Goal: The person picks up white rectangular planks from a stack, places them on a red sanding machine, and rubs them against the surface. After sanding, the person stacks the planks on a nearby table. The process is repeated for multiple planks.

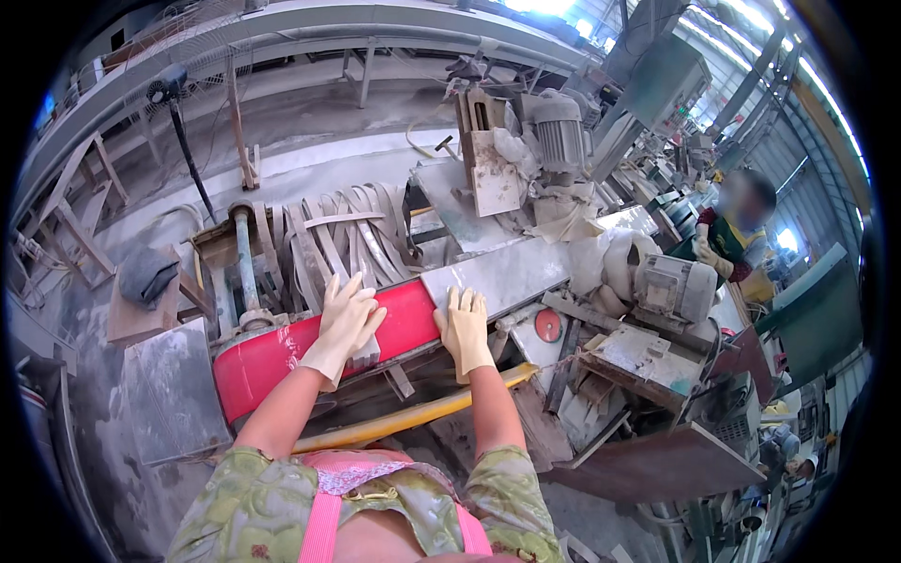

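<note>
Both my hands wear cream-coloured rubber gloves. My left hand (345, 324) lies over the red belt (263, 366) of a long, narrow machine, fingers stretched out and apart. Under its palm, a pale grey strip (364, 355) juts past the belt's near edge; the glove hides most of it. My right hand (464, 328) rests on the near left corner of a flat grey metal plate (511, 272), where the plate meets the belt. Its fingers point away from me and lie on the plate. Nothing shows in its grasp.
Several grey belts (328, 230) hang behind the machine. A yellow curved bar (413, 413) runs along its near side. Motors (676, 286) and a brown board (671, 464) stand right. Farther right is a co-worker (737, 230) in gloves. A grey plate (174, 389) lies left.
</note>
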A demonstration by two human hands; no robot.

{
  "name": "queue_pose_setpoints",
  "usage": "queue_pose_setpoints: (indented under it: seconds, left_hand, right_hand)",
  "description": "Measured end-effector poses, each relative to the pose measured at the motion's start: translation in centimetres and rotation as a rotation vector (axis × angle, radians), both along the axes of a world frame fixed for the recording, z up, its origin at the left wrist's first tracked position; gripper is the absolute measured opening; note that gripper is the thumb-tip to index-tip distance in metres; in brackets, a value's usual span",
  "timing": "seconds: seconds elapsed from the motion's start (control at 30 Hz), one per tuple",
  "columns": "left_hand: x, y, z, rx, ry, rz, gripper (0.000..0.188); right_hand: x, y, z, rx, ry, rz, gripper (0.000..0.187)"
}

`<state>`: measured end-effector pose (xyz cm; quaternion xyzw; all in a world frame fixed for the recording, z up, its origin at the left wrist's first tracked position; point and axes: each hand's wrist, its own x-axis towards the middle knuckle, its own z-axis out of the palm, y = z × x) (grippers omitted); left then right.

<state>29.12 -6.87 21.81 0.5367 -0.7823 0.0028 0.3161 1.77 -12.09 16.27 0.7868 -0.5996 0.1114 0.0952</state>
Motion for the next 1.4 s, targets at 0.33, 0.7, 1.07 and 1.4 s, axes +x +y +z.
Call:
queue_pose_setpoints:
  seconds: [0.33, 0.7, 1.07, 1.4]
  left_hand:
    - [-0.6, 0.0, 0.5, -0.059, -0.054, 0.052, 0.044]
    - [1.3, 0.1, -0.7, -0.056, -0.055, -0.009, 0.019]
    - [1.6, -0.3, -2.2, -0.103, 0.025, -0.038, 0.018]
    - [1.1, 0.7, 1.1, 0.016, -0.184, 0.049, 0.042]
  right_hand:
    - [7.0, 6.1, 8.5, 0.476, -1.43, 0.006, 0.036]
    - [2.7, 0.2, 3.4, 0.049, -0.226, -0.1, 0.083]
    - [-4.5, -4.5, 2.6, 0.06, -0.548, -0.12, 0.033]
    - [12.1, 9.1, 8.6, 0.345, -1.391, -0.043, 0.038]
